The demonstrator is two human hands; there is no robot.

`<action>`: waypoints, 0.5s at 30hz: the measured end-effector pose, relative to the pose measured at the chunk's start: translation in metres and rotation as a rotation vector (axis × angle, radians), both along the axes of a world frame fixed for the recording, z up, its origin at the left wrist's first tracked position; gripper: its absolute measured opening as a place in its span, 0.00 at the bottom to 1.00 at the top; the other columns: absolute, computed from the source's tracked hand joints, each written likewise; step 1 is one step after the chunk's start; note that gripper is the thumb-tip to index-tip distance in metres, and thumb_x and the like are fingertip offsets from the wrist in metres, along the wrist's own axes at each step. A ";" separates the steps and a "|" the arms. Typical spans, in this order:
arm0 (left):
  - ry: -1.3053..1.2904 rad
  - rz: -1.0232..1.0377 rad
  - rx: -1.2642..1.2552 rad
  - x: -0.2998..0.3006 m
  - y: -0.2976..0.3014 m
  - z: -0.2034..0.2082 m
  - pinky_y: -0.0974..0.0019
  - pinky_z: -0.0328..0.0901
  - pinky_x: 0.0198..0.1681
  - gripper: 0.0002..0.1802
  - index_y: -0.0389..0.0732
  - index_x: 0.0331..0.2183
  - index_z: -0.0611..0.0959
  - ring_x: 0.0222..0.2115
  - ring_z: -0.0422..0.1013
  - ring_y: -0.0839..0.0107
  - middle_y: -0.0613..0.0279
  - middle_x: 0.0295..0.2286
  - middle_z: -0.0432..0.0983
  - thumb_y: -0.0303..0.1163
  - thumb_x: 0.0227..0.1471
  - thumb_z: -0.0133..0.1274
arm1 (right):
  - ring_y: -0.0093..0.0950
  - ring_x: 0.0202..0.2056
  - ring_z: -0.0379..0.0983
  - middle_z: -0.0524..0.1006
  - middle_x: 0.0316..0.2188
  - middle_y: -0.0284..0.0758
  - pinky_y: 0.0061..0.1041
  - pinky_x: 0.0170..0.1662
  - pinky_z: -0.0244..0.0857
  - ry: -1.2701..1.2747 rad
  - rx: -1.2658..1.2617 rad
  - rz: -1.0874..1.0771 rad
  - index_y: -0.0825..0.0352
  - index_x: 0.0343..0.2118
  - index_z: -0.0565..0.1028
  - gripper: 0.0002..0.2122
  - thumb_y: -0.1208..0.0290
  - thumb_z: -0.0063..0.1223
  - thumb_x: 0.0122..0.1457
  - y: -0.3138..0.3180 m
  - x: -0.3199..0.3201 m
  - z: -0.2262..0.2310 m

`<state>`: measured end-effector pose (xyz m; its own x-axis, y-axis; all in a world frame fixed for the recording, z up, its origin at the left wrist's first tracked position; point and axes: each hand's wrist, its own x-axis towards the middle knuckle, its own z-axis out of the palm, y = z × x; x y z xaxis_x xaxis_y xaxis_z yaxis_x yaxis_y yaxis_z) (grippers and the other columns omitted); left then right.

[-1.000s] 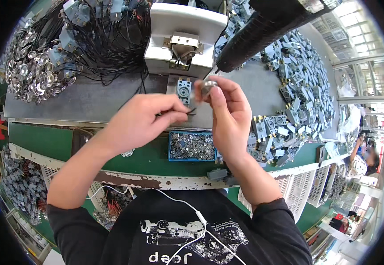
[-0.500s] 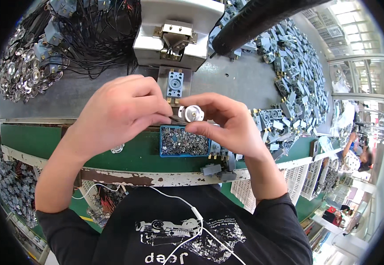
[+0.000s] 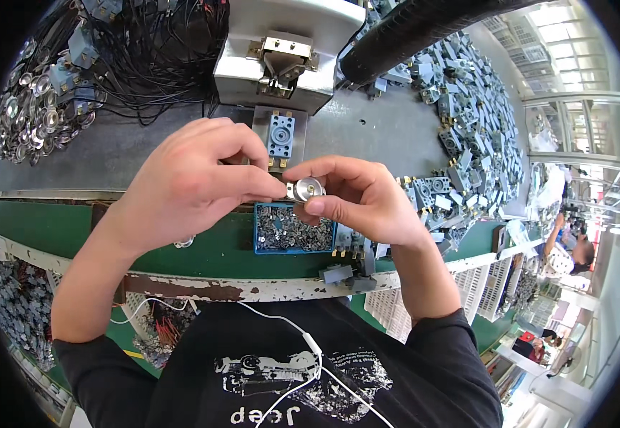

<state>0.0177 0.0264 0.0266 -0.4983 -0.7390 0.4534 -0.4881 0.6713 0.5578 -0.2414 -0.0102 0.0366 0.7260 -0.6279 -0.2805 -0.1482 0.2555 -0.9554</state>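
Both hands dropped toward the chest since a second ago. Right hand (image 3: 367, 203) pinches a small round metal part (image 3: 305, 189) face-up for access; left hand (image 3: 188, 182) fingertips pinch against its edge, above the blue tray of small parts (image 3: 292, 228).

Both forearms are reaching up from the near edge and converging at centre, with the left hand (image 3: 188, 185) curling knuckles-up and pinching with thumb and forefinger, while the right hand (image 3: 363, 200) is pinching towards it with thumb and bent fingers, fingertips almost meeting.
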 end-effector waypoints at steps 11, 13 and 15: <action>-0.087 -0.326 0.049 0.004 -0.013 -0.018 0.62 0.64 0.38 0.11 0.50 0.34 0.88 0.34 0.73 0.68 0.73 0.31 0.77 0.31 0.44 0.67 | 0.24 0.42 0.79 0.81 0.40 0.38 0.25 0.47 0.75 -0.006 0.144 0.617 0.72 0.51 0.68 0.14 0.80 0.57 0.65 -0.057 0.026 -0.033; -0.080 -0.225 0.176 0.005 -0.001 -0.017 0.60 0.67 0.40 0.13 0.46 0.39 0.85 0.34 0.73 0.64 0.67 0.32 0.79 0.31 0.48 0.66 | 0.24 0.42 0.79 0.81 0.41 0.38 0.25 0.47 0.75 0.111 -0.004 0.539 0.72 0.50 0.69 0.12 0.80 0.56 0.66 -0.047 0.024 -0.012; -0.028 -0.082 0.142 0.004 0.004 -0.014 0.60 0.68 0.39 0.15 0.44 0.40 0.85 0.33 0.74 0.63 0.65 0.31 0.79 0.31 0.47 0.67 | 0.23 0.41 0.79 0.81 0.41 0.38 0.24 0.46 0.74 0.214 -0.249 0.297 0.71 0.47 0.71 0.08 0.79 0.54 0.67 -0.036 0.005 0.006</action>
<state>0.0222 0.0302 0.0126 -0.5703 -0.7511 0.3327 -0.4518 0.6250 0.6366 -0.2360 -0.0464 0.0429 0.8272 -0.4679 -0.3111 -0.3820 -0.0622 -0.9221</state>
